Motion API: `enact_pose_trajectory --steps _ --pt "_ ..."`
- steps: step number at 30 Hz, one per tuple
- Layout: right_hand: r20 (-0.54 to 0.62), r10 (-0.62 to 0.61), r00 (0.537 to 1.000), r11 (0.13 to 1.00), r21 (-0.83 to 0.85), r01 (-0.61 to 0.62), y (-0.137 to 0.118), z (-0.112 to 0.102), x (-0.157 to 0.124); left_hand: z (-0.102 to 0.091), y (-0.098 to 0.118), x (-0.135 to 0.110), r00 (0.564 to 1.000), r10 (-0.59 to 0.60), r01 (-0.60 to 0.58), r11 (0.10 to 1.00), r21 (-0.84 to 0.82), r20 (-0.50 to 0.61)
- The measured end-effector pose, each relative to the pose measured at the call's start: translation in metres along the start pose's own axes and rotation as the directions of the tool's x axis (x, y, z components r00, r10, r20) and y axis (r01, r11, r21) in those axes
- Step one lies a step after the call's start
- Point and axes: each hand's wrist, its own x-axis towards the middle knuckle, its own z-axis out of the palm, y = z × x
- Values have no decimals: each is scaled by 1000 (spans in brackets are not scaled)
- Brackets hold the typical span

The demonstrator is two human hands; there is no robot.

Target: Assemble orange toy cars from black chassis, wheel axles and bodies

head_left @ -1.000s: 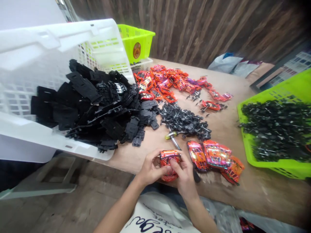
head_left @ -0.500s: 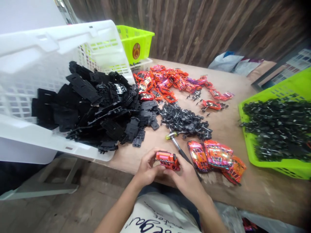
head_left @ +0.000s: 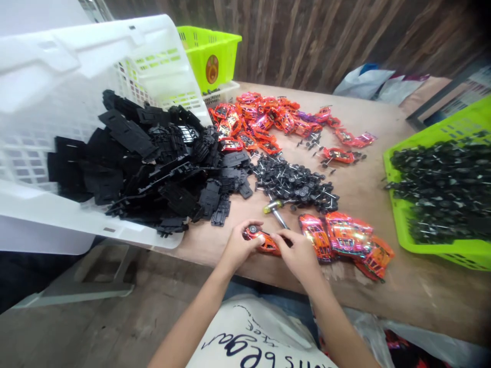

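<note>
An orange toy car point(head_left: 269, 246) is held low over the near edge of the table, turned on its side with a black wheel showing at its left end. My left hand point(head_left: 242, 246) is closed round that end, its thumb across the body. At the other end my right hand point(head_left: 298, 251) pinches the car; whether a small part is also between its fingertips is hidden. Just beyond my hands lies a hammer point(head_left: 273, 206) with a yellow-tipped head, its handle partly covered by my right hand. Several shiny orange car bodies point(head_left: 347, 237) are lined up to the right.
A tipped white basket point(head_left: 169, 76) spills black chassis plates point(head_left: 164, 168) at left. Wheel-and-axle sets point(head_left: 295, 184) are heaped mid-table, with orange car bodies point(head_left: 264, 117) behind. A green basket point(head_left: 401, 232) full of wheels stands right; another green basket point(head_left: 226, 56) stands at the back.
The car has been turned in my hands so that a wheel now faces up at its left end. My right hand has shifted from cupping its side to pinching its right end.
</note>
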Motion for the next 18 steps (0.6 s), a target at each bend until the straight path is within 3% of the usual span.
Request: enact_pose_trajectory --steps 2,4,6,9,14,18 --pt "-32 -19 999 1000 14 19 4 3 -6 0 3 0 1000 -26 26 1000 -7 -2" --pt "-69 -130 989 991 -19 129 7 8 -15 -1 2 0 1000 -22 23 999 -35 12" --pt "-131 -252 959 967 -80 243 10 14 -22 -2 -1 1 998 12 -9 998 -65 54" --pt "-195 -342 919 937 -143 319 14 20 -26 -4 -4 3 993 68 -62 996 -62 99" --pt "-163 -400 902 910 -190 369 17 21 -16 -5 -4 2 993 77 -78 997 14 89" --pt "-66 -420 905 889 -231 396 14 16 -14 -6 -3 1 992 28 -26 999 -19 126"
